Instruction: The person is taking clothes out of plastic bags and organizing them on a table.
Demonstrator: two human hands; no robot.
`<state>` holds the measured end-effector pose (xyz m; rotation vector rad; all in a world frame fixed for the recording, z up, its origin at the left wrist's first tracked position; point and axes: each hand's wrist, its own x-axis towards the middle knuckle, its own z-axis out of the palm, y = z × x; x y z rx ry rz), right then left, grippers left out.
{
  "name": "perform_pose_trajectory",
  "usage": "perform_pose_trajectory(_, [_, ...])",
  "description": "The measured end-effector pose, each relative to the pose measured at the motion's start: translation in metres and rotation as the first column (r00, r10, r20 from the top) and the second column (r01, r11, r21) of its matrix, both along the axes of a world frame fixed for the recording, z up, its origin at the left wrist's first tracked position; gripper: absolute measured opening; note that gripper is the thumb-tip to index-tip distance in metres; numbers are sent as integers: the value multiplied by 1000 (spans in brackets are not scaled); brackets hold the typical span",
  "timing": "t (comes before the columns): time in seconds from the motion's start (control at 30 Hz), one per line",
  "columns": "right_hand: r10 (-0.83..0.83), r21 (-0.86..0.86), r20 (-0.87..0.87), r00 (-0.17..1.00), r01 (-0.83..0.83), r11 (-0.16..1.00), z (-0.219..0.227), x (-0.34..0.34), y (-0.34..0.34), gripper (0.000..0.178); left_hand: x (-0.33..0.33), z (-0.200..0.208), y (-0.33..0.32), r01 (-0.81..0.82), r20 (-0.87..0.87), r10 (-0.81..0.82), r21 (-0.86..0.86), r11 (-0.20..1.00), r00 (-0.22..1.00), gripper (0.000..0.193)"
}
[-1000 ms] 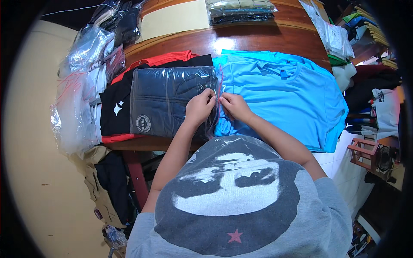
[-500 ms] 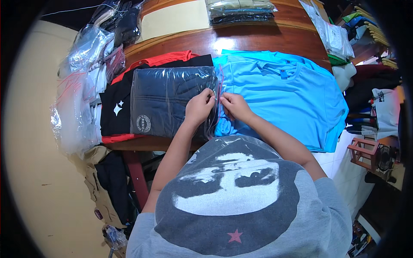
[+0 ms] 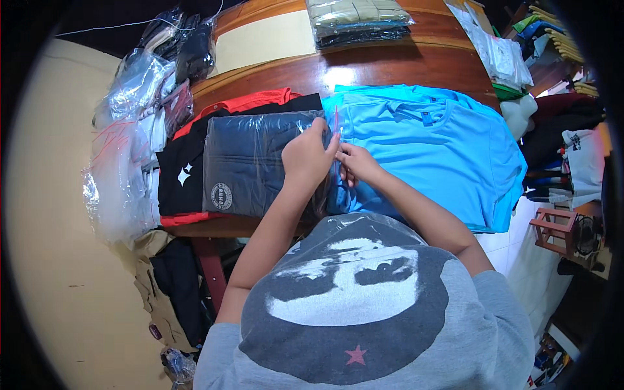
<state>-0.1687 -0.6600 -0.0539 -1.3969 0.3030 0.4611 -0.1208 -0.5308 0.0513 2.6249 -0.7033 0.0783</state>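
Note:
A dark grey folded garment lies inside a clear plastic zip bag [image 3: 250, 156], with a round white print showing at its lower left corner. The bag's red-pink zip strip [image 3: 337, 117] runs along its right edge. My left hand [image 3: 307, 156] is at that edge, thumb against the strip and fingers curled on the plastic. Just right of it, my right hand [image 3: 359, 164] pinches the same edge, its lower fingers curled under. Beneath and beside my right forearm spread light blue T-shirts [image 3: 416, 156]. A black garment [image 3: 179, 185] with white star shapes lies under the bag.
Red cloth [image 3: 260, 97] shows behind the black garment. Clear plastic bags [image 3: 117, 175] are heaped at the left. On the wooden table [image 3: 273, 71], a stack of bagged clothes [image 3: 357, 19] sits at the far side. A reddish stool [image 3: 552, 229] stands on the floor at right.
My left hand has shifted up and right along the bag's edge, its thumb now near my right fingertips. My right hand stays at the strip. The whole view has shifted slightly.

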Motion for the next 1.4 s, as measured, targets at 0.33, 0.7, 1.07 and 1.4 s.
perform_pose_trajectory(0.33, [-70, -209, 47, 996, 79, 975, 19, 16, -10, 23, 25, -33, -19, 52, 259, -118, 248, 967, 959, 31])
perform_pose_trajectory(0.7, [-96, -104, 132, 987, 110, 989, -9, 50, -27, 21, 48, -41, -35, 90, 209, -141, 235, 968, 968, 24])
perform_pose_trajectory(1.07, [-121, -77, 193, 974, 138, 987, -11, 40, -29, 28, 51, -45, -33, 102, 151, -152, 296, 950, 977, 24])
perform_pose_trajectory(1.4, [-123, -98, 225, 966, 149, 984, -10, 42, -29, 32, 74, -50, -17, 244, 58, -255, 143, 959, 965, 20])
